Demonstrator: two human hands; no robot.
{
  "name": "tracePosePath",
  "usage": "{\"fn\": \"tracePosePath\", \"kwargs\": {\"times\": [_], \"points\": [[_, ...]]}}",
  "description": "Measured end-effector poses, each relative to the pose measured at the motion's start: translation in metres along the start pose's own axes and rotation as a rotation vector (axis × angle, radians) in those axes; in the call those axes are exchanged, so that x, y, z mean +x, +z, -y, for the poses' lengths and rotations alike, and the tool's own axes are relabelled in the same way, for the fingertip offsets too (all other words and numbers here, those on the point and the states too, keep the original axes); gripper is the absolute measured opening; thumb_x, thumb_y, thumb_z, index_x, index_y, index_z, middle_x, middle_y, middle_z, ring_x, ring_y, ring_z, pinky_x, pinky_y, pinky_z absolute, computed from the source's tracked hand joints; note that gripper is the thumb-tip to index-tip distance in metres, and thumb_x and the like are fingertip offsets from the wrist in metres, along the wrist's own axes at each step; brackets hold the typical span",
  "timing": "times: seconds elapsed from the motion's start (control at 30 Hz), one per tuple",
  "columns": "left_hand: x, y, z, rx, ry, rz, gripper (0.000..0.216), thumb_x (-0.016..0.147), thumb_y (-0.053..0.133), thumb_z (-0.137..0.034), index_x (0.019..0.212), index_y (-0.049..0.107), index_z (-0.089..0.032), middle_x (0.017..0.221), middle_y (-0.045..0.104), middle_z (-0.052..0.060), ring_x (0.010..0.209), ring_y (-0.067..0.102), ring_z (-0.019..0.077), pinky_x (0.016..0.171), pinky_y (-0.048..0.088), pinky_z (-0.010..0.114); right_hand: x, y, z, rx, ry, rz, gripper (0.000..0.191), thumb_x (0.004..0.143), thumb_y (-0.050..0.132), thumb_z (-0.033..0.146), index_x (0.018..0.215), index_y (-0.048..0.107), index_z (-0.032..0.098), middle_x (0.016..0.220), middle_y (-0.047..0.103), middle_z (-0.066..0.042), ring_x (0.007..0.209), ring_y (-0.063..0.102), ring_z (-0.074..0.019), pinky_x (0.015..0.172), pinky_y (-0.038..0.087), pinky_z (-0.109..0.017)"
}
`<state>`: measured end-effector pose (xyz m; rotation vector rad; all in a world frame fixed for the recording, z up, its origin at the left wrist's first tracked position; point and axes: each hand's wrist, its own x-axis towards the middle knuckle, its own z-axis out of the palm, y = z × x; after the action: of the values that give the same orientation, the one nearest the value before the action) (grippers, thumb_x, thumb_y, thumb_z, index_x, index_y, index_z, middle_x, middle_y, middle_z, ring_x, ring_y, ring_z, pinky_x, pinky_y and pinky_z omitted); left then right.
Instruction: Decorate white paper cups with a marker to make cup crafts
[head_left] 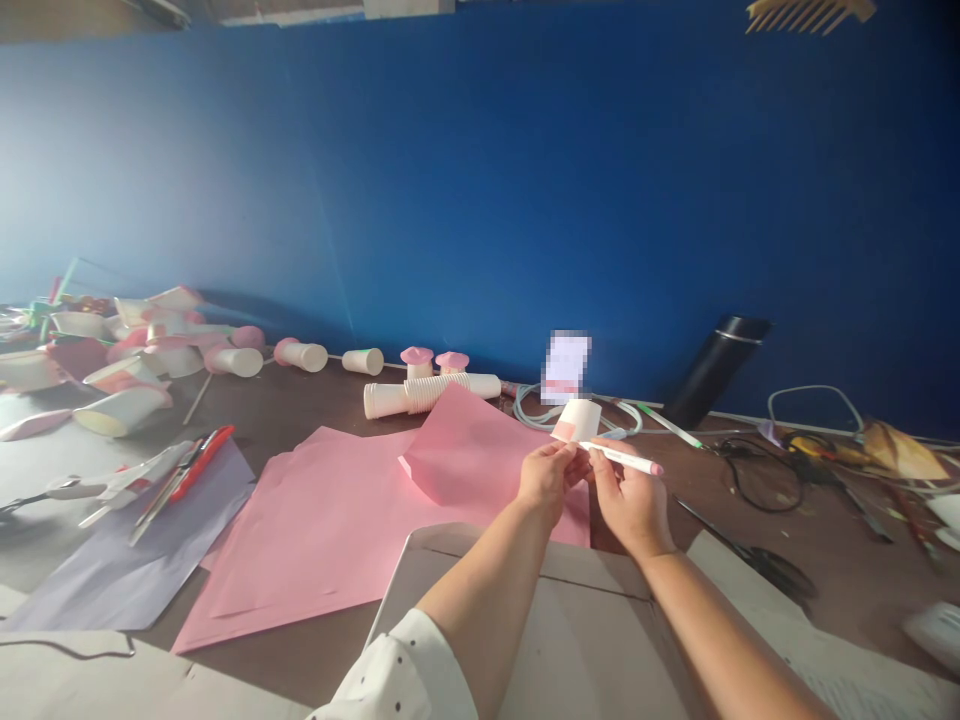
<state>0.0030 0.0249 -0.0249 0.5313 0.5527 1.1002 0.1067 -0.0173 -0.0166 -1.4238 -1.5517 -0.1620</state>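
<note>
My left hand (549,482) is closed on a small white paper cup (585,415), which is upside down and tilted. A pink patch (568,428) shows on the cup's side near its rim. In my right hand (634,505) is a white marker pen (628,459) with a pink end pointing right. The pen's other end meets the cup by my left fingers; its tip is hidden. Pink paper sheets (315,530) lie under and left of my hands, one with a folded corner raised.
Stacked paper cups (442,391) lie behind the pink sheets. Mushroom-like cups (417,360) stand against the blue partition (450,180). Scissors (765,570) and a black flask (716,370) are on the right. A red cutter (199,465) and many cup pieces (124,410) lie left.
</note>
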Motion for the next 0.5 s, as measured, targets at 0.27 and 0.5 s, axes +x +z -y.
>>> {"fn": "tracePosePath", "kwargs": {"times": [0.27,0.5], "points": [[0.0008,-0.0002,0.0008,-0.004,-0.008,-0.013,0.026,0.067,0.077,-0.028,0.073,0.062,-0.008,0.071,0.062,0.009,0.066,0.06,0.0131,0.079,0.048,0.031,-0.0001,0.0011,-0.002,0.011,-0.01,-0.026,0.03,0.09,0.05,0.04,0.101,0.065,0.016,0.092,0.071,-0.012,0.081,0.069,-0.0215,0.074,0.055,-0.032],[-0.0005,0.0004,-0.0003,-0.016,-0.01,-0.002,0.025,0.067,0.077,-0.027,0.073,0.062,-0.008,0.072,0.063,0.009,0.066,0.06,0.0134,0.079,0.048,0.032,0.0003,0.0011,-0.0017,0.017,-0.01,-0.035,0.029,0.09,0.049,0.039,0.1,0.065,0.016,0.093,0.071,-0.012,0.08,0.068,-0.0209,0.072,0.055,-0.031]]}}
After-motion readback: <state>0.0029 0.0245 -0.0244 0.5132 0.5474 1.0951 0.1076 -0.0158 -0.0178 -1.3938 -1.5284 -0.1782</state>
